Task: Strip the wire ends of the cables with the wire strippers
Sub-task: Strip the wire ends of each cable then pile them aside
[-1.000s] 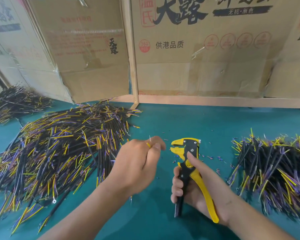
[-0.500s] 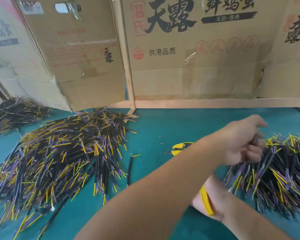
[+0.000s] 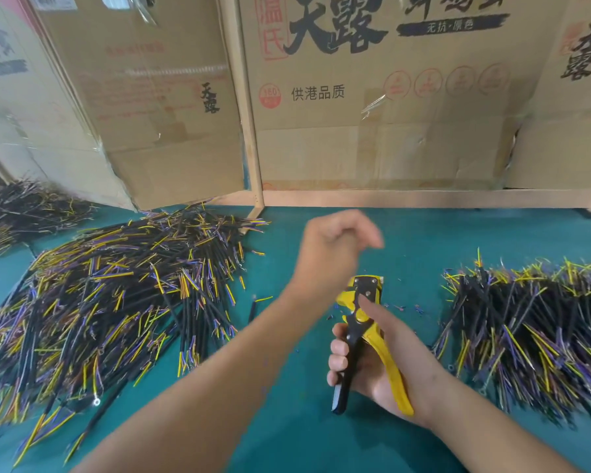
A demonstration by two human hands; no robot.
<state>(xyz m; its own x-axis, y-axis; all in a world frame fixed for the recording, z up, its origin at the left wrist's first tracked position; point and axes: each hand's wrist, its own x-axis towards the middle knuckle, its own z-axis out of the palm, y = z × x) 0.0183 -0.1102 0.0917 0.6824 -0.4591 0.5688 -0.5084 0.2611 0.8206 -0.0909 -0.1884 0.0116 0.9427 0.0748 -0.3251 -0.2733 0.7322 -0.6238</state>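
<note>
Upright, the wire strippers [image 3: 367, 339] sit in the right hand's [image 3: 382, 367] grip.

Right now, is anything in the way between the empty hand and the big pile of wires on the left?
Nothing visible blocks it. The left hand hangs above bare green mat, and the big cable pile lies just left of it. One loose cable lies between, flat on the mat.

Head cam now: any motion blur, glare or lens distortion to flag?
Head view: left hand motion-blurred; right hand and wire strippers fairly sharp; tape on the cardboard boxes shows glare; wide-angle bending of the wooden frame; cable piles smear at the edges.
</note>
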